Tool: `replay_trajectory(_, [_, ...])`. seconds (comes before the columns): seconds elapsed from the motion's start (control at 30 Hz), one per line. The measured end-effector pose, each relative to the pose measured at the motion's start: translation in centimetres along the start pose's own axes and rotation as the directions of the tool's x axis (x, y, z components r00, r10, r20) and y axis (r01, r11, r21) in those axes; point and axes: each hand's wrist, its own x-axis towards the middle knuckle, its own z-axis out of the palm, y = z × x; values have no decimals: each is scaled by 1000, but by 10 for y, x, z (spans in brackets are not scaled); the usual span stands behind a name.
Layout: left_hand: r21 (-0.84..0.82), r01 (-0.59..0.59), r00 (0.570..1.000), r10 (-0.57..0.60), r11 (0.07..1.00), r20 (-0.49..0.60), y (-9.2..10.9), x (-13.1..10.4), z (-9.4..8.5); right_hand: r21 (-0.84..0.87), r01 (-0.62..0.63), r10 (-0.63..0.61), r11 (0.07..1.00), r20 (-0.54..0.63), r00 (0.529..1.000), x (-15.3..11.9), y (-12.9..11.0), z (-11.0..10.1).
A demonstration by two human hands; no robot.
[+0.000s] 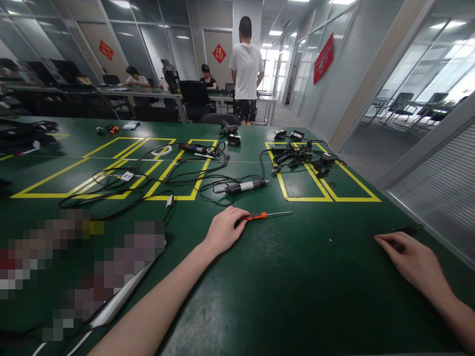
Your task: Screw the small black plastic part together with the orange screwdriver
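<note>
My left hand (226, 227) is closed around the handle of a screwdriver (260, 216) with an orange and black grip. The thin metal shaft points right, low over the green table (297, 287). Off to the right, the thumb and fingertips of my right hand (411, 254) are pinched together close to the tabletop; anything between them is too small to make out. Just behind that hand lies a dark object (411, 230), partly hidden by it. Beyond my left hand rests a corded electric screwdriver (247, 187) with a silver and black body.
Black cables (178, 173) sprawl over yellow tape outlines on the left. A pile of black parts (297, 154) occupies the right outline. A second power screwdriver (195, 148) and a drill (227, 129) lie farther back. One person (247, 69) stands beyond the table; others sit behind.
</note>
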Motion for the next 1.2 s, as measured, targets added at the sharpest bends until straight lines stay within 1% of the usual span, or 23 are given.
replay_trajectory(0.13, [3, -5, 1000, 5, 1000, 4, 0, 0, 0, -48, 28, -27, 998, 16, 1000, 3, -13, -3])
replay_trajectory(0.2, [5, -1, 1000, 1, 1000, 4, 0, 0, 0, -71, 50, -51, 996, -6, 999, 3, -21, -5])
replay_trajectory(0.27, [6, 2, 1000, -3, 1000, 5, 0, 0, -1, -84, 37, -42, 996, -53, 998, 3, -27, -8])
replay_trajectory(0.37, [7, 2, 1000, -2, 1000, 6, 1, 0, -1, -55, -46, 38, 997, -127, 991, 2, -33, -12])
replay_trajectory(0.5, [11, -11, 1000, 11, 1000, 6, 0, 0, 0, 111, -182, 199, 977, -171, 965, 2, -40, -16])
replay_trajectory(0.63, [14, -10, 1000, 10, 1000, 3, -1, 0, 1, 281, -292, 332, 914, -105, 937, 4, -43, -18])
replay_trajectory(0.77, [9, -12, 1000, 12, 1000, -2, -1, 0, 1, 341, -415, 447, 843, -17, 894, 6, -42, -21])
replay_trajectory(0.87, [9, -17, 1000, 17, 1000, -3, -1, 0, 1, 428, -482, 509, 764, 59, 859, 7, -45, -26])
replay_trajectory(0.97, [6, -17, 1000, 17, 1000, 5, -1, 0, 0, 512, -512, 535, 689, 116, 837, 9, -50, -30])
replay_trajectory(1.07, [-2, -19, 1000, 19, 1000, 7, -1, 0, 0, 519, -492, 510, 699, 119, 852, 9, -49, -30])
replay_trajectory(1.2, [-4, -17, 1000, 17, 1000, -3, -1, 0, 0, 562, -369, 412, 740, 55, 910, 6, -42, -26])
